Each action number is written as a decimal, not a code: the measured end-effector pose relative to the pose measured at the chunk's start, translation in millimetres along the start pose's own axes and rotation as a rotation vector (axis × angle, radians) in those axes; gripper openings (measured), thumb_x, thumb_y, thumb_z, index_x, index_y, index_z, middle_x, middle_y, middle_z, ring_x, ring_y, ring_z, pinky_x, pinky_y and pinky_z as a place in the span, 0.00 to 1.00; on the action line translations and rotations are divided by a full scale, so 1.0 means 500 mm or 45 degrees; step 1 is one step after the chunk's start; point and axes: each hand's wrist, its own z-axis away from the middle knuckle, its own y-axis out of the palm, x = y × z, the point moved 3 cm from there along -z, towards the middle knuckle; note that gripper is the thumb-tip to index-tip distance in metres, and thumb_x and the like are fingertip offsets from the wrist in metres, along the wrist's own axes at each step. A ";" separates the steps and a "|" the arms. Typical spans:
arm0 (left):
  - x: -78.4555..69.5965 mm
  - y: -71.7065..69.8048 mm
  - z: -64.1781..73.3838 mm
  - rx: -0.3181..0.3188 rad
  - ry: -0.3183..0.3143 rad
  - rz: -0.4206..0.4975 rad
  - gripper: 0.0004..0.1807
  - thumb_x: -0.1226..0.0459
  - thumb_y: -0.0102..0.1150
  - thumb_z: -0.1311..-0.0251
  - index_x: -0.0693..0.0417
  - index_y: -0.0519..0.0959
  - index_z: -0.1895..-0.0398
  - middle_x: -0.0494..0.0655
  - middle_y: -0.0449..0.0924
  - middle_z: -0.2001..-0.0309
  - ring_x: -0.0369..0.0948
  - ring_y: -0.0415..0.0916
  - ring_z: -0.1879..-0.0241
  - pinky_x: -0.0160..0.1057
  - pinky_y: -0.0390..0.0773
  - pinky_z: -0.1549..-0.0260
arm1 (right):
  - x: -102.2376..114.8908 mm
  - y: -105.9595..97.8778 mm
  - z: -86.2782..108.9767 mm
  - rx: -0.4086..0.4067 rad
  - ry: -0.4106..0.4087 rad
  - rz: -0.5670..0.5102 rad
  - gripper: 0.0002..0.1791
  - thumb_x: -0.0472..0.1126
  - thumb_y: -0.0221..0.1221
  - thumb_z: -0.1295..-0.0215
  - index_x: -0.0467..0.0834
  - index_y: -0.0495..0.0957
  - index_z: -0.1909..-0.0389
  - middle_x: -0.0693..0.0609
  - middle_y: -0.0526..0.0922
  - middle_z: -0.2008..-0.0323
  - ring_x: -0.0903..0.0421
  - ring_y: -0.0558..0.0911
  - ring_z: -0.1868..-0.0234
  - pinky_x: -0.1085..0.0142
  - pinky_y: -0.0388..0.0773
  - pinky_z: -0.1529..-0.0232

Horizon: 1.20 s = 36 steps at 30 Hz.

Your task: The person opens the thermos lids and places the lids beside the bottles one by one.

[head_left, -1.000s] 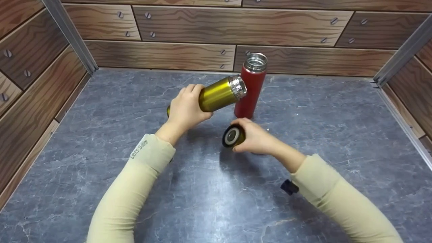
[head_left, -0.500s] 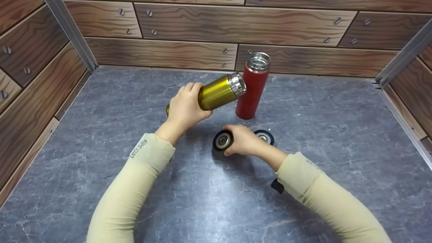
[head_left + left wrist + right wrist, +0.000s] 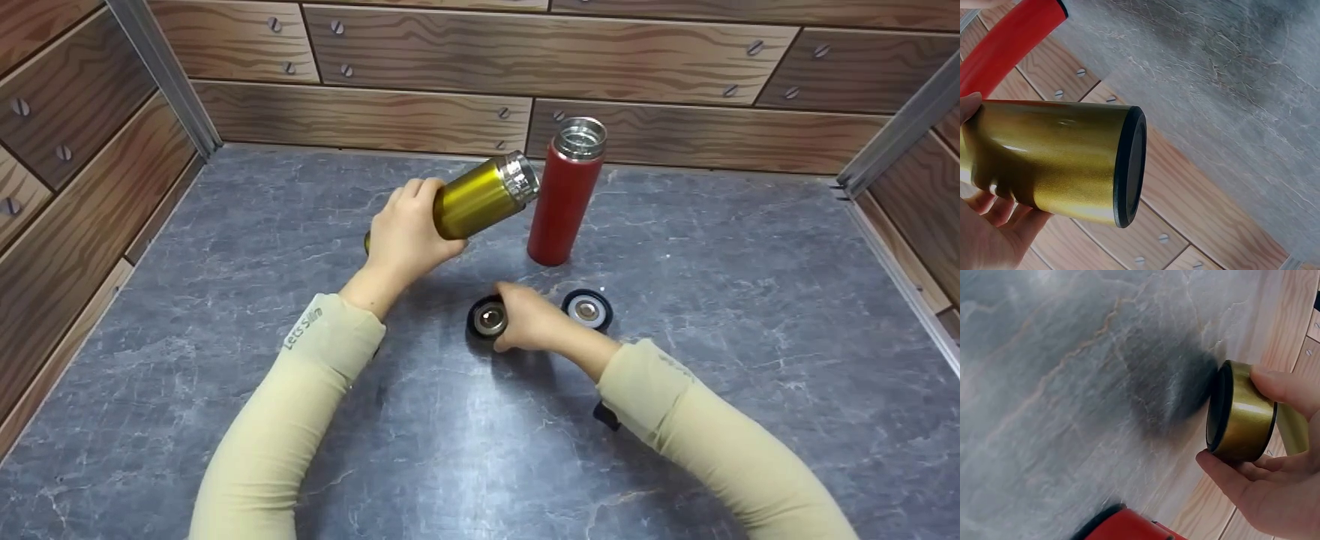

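Note:
In the head view my left hand [image 3: 409,229] grips a gold thermos bottle [image 3: 480,201], tilted with its open steel mouth up and to the right. The left wrist view shows the bottle's black base [image 3: 1130,167]. My right hand [image 3: 534,319] pinches the gold lid [image 3: 1248,416] by its sides, inner face up, low over the table; I cannot tell whether it touches. A red thermos bottle [image 3: 566,199] stands upright without a lid, just right of the gold bottle's mouth. Another lid [image 3: 587,310] lies inner face up beyond my right wrist.
The grey marbled table [image 3: 420,442] is bounded at the back by a wood-patterned wall [image 3: 420,124]. Similar panels rise at left and right, with metal posts [image 3: 161,75] in the corners.
My right hand has moved left and slightly nearer with the gold lid, and the other lid has come into sight behind it. The gold bottle has shifted slightly left.

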 end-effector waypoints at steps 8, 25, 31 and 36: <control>0.002 0.000 -0.001 -0.018 -0.003 -0.006 0.38 0.51 0.71 0.62 0.53 0.71 0.45 0.50 0.76 0.52 0.49 0.74 0.54 0.51 0.78 0.59 | 0.002 0.009 -0.006 0.000 0.034 0.014 0.39 0.35 0.73 0.64 0.31 0.67 0.48 0.37 0.78 0.52 0.41 0.77 0.48 0.53 0.72 0.44; 0.003 -0.001 -0.002 -0.024 -0.013 -0.005 0.38 0.51 0.71 0.63 0.53 0.71 0.45 0.50 0.76 0.52 0.48 0.74 0.54 0.50 0.78 0.58 | 0.003 0.019 -0.004 0.016 0.040 0.117 0.46 0.44 0.74 0.62 0.32 0.63 0.41 0.35 0.70 0.43 0.39 0.70 0.41 0.51 0.68 0.39; 0.006 -0.004 -0.004 -0.062 -0.010 0.019 0.36 0.52 0.71 0.63 0.54 0.72 0.47 0.51 0.76 0.53 0.49 0.75 0.55 0.51 0.77 0.58 | -0.002 0.010 0.005 0.014 0.049 0.115 0.50 0.50 0.71 0.58 0.33 0.59 0.36 0.35 0.67 0.39 0.39 0.66 0.37 0.49 0.65 0.37; 0.012 -0.008 -0.008 -0.081 -0.057 0.051 0.35 0.51 0.70 0.62 0.53 0.72 0.48 0.50 0.77 0.54 0.48 0.76 0.56 0.50 0.77 0.58 | -0.004 0.009 0.011 0.027 0.038 0.102 0.50 0.50 0.71 0.57 0.34 0.59 0.35 0.36 0.66 0.38 0.40 0.65 0.36 0.50 0.65 0.37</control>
